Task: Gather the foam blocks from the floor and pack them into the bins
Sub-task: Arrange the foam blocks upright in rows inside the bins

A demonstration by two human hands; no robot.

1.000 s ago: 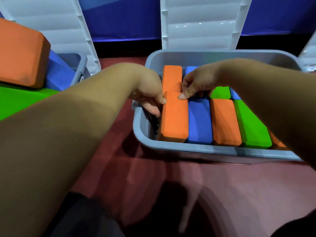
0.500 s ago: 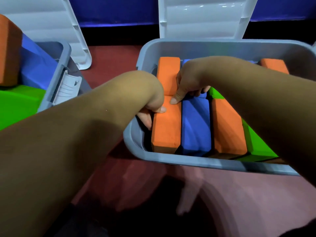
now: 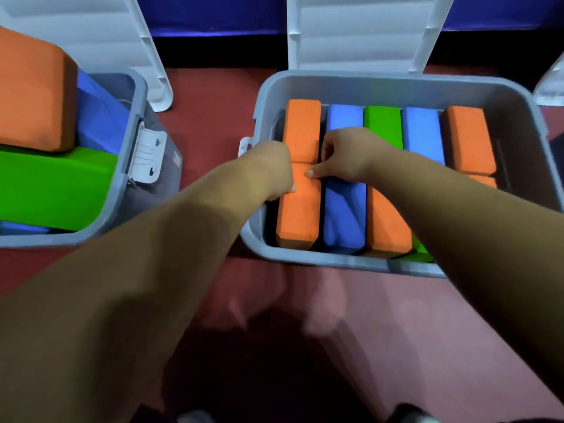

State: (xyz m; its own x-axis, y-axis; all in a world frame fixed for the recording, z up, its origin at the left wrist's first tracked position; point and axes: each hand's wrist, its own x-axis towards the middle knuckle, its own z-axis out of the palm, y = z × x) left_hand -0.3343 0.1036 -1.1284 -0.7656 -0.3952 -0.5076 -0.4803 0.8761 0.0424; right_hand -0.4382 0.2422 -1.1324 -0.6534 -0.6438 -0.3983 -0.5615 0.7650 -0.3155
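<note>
Barely shifted since before, the orange foam block (image 3: 299, 215) is pinched at its far end by the curled fingers of left hand (image 3: 273, 169) and right hand (image 3: 348, 157), at the left side of the grey bin (image 3: 335, 261).

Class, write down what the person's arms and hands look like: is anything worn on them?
The left arm and right arm are bare in view: no sleeves. The left hand and right hand wear no gloves, and no watch or bracelet shows at either wrist. Rings cannot be judged; most fingers are hidden.
</note>
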